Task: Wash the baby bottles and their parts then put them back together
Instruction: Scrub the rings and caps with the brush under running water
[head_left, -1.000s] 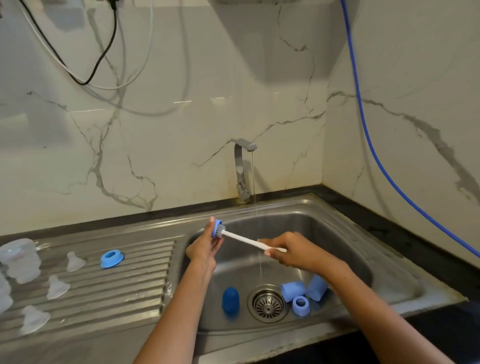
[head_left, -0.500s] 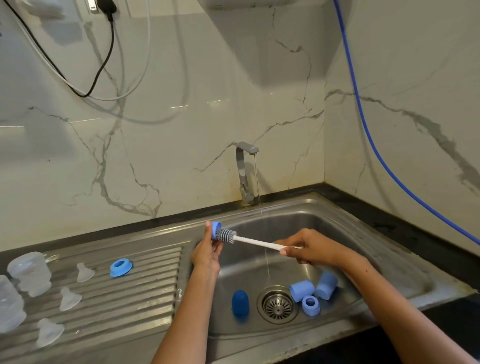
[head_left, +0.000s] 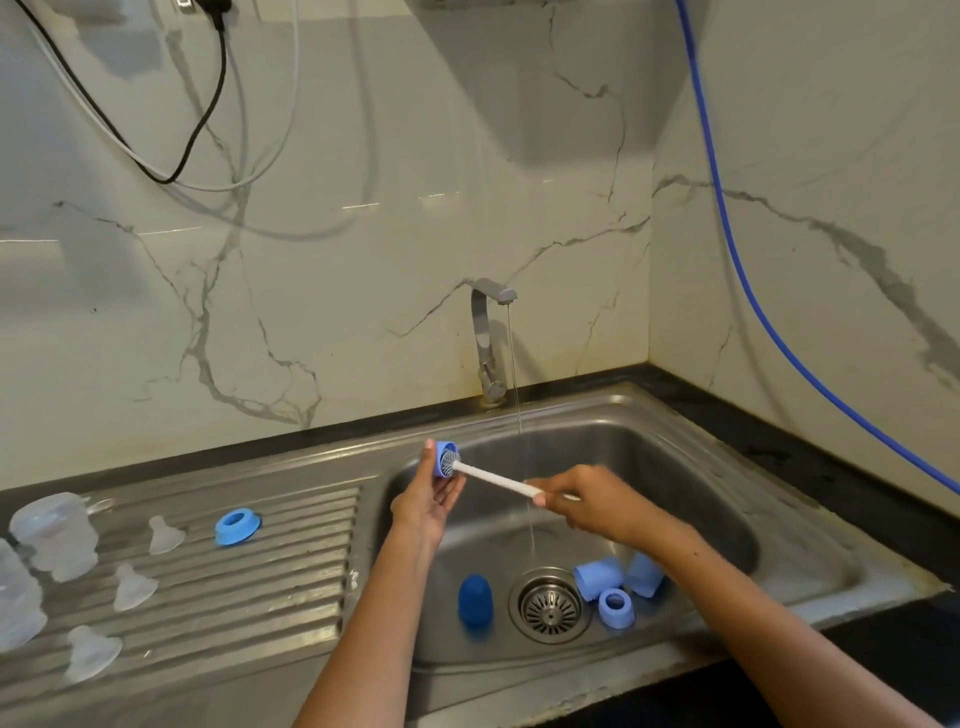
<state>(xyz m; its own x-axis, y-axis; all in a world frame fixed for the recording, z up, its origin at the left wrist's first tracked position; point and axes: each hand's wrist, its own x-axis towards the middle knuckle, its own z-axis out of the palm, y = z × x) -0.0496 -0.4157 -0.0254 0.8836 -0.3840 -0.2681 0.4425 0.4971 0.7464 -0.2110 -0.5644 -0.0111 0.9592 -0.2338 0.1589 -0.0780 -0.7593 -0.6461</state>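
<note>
My left hand (head_left: 428, 501) holds a small blue bottle ring (head_left: 444, 458) upright above the sink's left rim. My right hand (head_left: 592, 503) grips the white handle of a thin brush (head_left: 493, 480), whose bristle head sits inside the ring. In the sink basin (head_left: 675, 467) lie a dark blue cap (head_left: 475, 599), two light blue caps (head_left: 597, 576) and a blue ring (head_left: 615, 607) near the drain (head_left: 549, 605). On the drainboard (head_left: 270, 597) lie a blue ring (head_left: 237, 527), three clear teats (head_left: 134, 587) and clear bottles (head_left: 54, 535).
A thin stream of water runs from the tap (head_left: 488, 332) into the basin. A blue hose (head_left: 753, 291) hangs along the right wall, and black and white cables (head_left: 197, 119) hang on the back wall. Dark countertop (head_left: 779, 447) borders the sink.
The brush head has slid back into the blue ring after being pulled partly out half a second ago. The view has shifted slightly; both hands stay above the sink.
</note>
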